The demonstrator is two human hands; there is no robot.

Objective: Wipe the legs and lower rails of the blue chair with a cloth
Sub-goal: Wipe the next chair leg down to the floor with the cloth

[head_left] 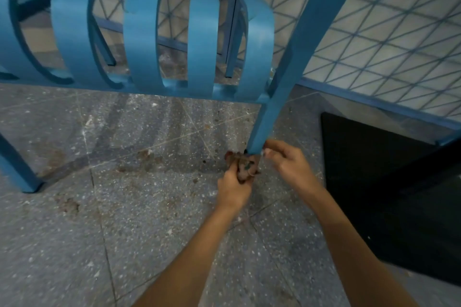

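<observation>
Here, the left hand (234,188) clamps a bunched cloth (245,167) against the foot of the right leg (277,102) of the chair (204,32), at the floor (124,232). The right hand (284,161) curls its fingers beside that foot; whether they grip it I cannot tell. Seemingly this leg is nearly wiped; the left leg (17,164) and rails (99,86) look left to do.

both forearms extended forward, hands close together. left hand (234,188) fisted round cloth (245,169); right hand (285,161) fingers curled, grip target unclear
</observation>
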